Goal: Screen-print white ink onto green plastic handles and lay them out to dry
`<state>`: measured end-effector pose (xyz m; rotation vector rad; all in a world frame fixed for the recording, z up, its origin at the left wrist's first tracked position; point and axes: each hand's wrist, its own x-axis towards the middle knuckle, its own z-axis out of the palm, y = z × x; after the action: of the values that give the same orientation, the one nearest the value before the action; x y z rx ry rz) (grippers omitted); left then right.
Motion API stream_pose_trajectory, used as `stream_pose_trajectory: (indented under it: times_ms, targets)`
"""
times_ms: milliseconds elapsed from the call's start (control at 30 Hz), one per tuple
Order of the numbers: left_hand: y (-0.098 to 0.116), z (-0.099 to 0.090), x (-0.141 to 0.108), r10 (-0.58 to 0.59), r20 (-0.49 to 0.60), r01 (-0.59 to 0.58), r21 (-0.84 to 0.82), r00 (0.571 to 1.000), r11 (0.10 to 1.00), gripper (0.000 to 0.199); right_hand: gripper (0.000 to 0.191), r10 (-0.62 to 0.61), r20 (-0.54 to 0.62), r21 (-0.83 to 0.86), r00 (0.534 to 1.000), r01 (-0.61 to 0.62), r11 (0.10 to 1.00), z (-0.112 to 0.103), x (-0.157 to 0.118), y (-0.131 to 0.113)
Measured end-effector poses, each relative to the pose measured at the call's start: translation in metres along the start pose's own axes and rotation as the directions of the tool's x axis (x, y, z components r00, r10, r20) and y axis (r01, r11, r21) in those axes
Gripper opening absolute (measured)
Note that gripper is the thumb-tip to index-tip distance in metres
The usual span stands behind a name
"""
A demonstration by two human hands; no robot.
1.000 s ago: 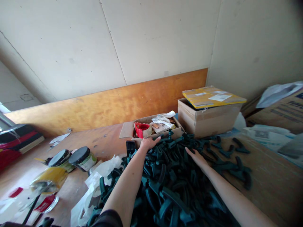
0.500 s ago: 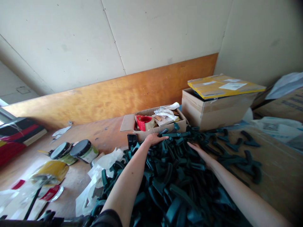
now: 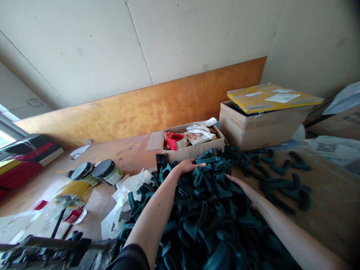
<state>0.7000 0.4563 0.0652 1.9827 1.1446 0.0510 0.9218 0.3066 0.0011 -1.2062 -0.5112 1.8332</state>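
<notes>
A large heap of dark green, curved plastic parts (image 3: pixel 202 213) fills the lower middle of the head view. My left hand (image 3: pixel 188 166) lies on the far side of the heap, its fingers stretched out to the right over the parts. On the heap's right side rests my right hand (image 3: pixel 243 187), fingers pointing away and to the left, partly sunk beside the parts. Neither hand is closed round a part that I can make out. More loose green parts (image 3: pixel 292 187) are spread on brown cardboard at the right.
An open carton (image 3: pixel 194 152) with red-edged tape stands behind the heap, a larger box (image 3: pixel 253 131) to its right. At left are two dark-lidded jars (image 3: pixel 107 172), white crumpled paper (image 3: pixel 120 210), a bottle (image 3: pixel 74 215) and a metal bar (image 3: pixel 53 243) near the front.
The view has shifted slightly, so the table things appear further right. Both hands remain at the heap, and some parts at its far side are now piled higher near my left hand.
</notes>
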Motion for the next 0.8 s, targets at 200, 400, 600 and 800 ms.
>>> stream_pose_trajectory:
  times_ms: [200,400,600,800]
  targets:
    - [0.019,0.003,-0.036,-0.016,0.077,0.012,0.05,0.997,0.999,0.078,0.056,-0.078,-0.185,-0.082,0.98,0.064,0.995,0.01,-0.041,0.033]
    - [0.048,0.01,-0.097,0.0,0.088,-0.016,0.182,0.996,0.983,0.082,0.067,0.004,-0.125,-0.005,0.992,-0.005,1.0,0.022,-0.088,0.075]
    - [0.06,0.015,-0.174,0.11,-0.01,-0.102,0.302,0.994,0.948,0.075,0.093,-0.02,-0.177,0.024,0.984,0.024,0.999,0.065,-0.139,0.104]
    - [0.068,0.026,-0.232,0.206,-0.104,-0.145,0.417,0.973,0.897,0.07,0.109,-0.106,-0.149,-0.126,0.983,0.087,0.988,0.088,-0.163,0.124]
